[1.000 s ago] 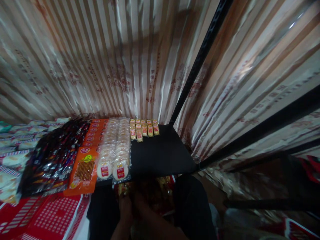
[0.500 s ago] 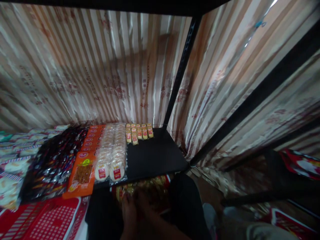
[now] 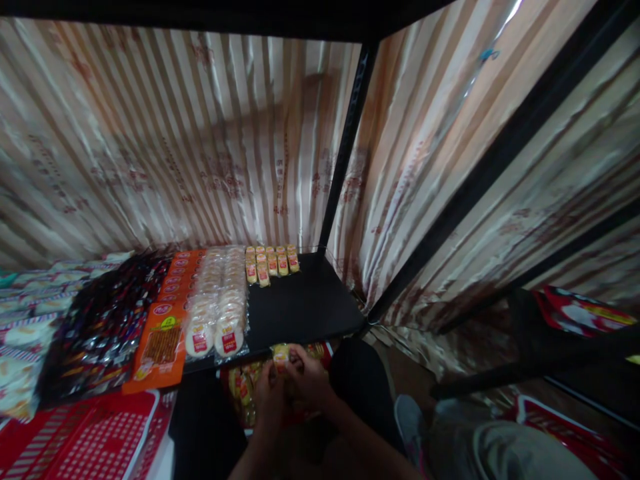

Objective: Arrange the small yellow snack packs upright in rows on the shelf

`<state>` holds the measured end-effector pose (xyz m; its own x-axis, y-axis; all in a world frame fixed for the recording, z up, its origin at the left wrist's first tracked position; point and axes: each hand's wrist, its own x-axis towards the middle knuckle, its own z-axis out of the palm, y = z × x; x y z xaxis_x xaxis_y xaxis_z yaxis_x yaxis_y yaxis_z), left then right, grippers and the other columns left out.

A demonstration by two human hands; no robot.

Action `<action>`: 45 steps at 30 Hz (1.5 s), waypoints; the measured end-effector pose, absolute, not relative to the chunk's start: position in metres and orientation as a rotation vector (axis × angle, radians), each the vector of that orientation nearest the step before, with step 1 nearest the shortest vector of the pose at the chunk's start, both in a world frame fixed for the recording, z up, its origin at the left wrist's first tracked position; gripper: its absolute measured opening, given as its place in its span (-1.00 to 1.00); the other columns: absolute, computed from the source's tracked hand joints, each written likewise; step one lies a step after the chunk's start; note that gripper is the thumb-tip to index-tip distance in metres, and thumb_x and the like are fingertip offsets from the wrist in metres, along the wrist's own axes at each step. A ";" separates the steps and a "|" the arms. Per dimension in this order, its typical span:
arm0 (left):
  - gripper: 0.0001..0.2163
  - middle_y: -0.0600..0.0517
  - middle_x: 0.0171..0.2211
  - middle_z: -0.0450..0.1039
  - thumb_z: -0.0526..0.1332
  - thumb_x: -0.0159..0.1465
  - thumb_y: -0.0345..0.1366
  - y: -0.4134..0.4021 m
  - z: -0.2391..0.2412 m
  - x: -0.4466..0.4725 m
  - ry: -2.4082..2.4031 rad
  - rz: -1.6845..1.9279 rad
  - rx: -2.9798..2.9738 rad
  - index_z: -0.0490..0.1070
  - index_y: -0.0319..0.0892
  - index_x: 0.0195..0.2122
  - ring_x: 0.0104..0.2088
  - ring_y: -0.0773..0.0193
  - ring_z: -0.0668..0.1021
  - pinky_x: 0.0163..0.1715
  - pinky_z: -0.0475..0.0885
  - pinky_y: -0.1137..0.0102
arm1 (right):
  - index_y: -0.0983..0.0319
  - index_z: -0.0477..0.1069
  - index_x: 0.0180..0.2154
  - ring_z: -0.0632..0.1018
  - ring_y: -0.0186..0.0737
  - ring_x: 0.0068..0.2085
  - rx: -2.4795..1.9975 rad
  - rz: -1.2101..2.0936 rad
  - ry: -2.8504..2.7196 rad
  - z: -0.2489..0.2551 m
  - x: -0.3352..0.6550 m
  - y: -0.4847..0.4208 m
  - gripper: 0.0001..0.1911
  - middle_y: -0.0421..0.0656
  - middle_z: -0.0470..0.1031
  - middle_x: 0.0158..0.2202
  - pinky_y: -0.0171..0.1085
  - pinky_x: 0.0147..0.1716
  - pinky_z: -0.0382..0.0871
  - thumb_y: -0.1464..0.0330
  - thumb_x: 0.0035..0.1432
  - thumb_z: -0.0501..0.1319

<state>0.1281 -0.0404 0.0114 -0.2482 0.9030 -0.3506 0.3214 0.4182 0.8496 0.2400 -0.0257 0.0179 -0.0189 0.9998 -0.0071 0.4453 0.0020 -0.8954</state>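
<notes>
Between my fingertips is a small yellow-wrapped snack packet (image 3: 281, 352), lifted to the front edge of the black shelf (image 3: 305, 307). My left hand (image 3: 270, 392) pinches it from the left and my right hand (image 3: 311, 379) from the right. Under my hands a red-edged container or bag (image 3: 250, 427) holds several similar yellow packets (image 3: 242, 388), partly covered by my forearms. At the back of the shelf stand short rows of the same yellow packets (image 3: 270, 263).
Left along the shelf lie clear packs of round white crackers (image 3: 229, 333), orange stick-snack bags (image 3: 160, 343), dark shiny packets (image 3: 100, 320) and white packets (image 3: 27, 333). A red basket (image 3: 100, 433) sits below. Black posts (image 3: 345, 147) and striped curtains enclose the corner.
My hands have risen out of the container with a yellow snack packet between them, up toward the shelf edge. The view has shifted slightly to the right.
</notes>
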 end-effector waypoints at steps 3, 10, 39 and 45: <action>-0.58 -0.17 -0.01 0.39 -0.03 0.12 -0.42 -0.030 0.030 0.130 1.713 0.872 1.094 0.28 -0.33 0.02 -0.05 0.22 0.45 -0.04 0.31 0.39 | 0.20 0.37 -0.18 0.54 -0.25 -0.32 -1.461 0.975 -1.489 0.031 0.241 -0.010 -0.73 -0.16 0.53 -0.31 -0.31 -0.32 0.41 0.35 0.02 0.09; -0.61 -0.18 -0.01 0.35 -0.05 0.14 -0.42 0.010 0.055 0.139 1.758 0.956 1.201 0.30 -0.34 0.00 0.00 0.24 0.40 0.01 0.26 0.41 | 0.24 0.33 -0.18 0.54 -0.21 -0.24 -1.323 0.964 -1.266 0.035 0.238 0.031 -0.72 -0.08 0.51 -0.27 -0.25 -0.22 0.44 0.29 0.04 0.12; -0.63 -0.19 0.07 0.32 -0.03 0.23 -0.38 0.142 0.064 0.169 1.844 0.861 1.252 0.26 -0.37 0.05 0.08 0.25 0.36 0.06 0.18 0.47 | 0.20 0.26 -0.24 0.51 -0.25 -0.31 -1.495 0.740 -1.166 0.001 0.227 0.162 -0.76 -0.15 0.46 -0.29 -0.29 -0.30 0.41 0.34 -0.03 0.07; -0.65 -0.19 0.06 0.33 -0.02 0.24 -0.35 0.162 0.061 0.165 1.892 0.842 1.269 0.29 -0.33 0.03 0.05 0.18 0.39 0.04 0.23 0.40 | 0.20 0.26 -0.23 0.50 -0.23 -0.27 -1.562 0.627 -1.257 0.002 0.224 0.182 -0.75 -0.14 0.45 -0.27 -0.28 -0.25 0.38 0.41 -0.03 0.03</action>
<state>0.1649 0.1620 0.0613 -0.2770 0.9416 -0.1913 0.4885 0.3095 0.8159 0.2241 0.1820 0.0023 0.3268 0.9273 0.1825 0.4122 0.0339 -0.9104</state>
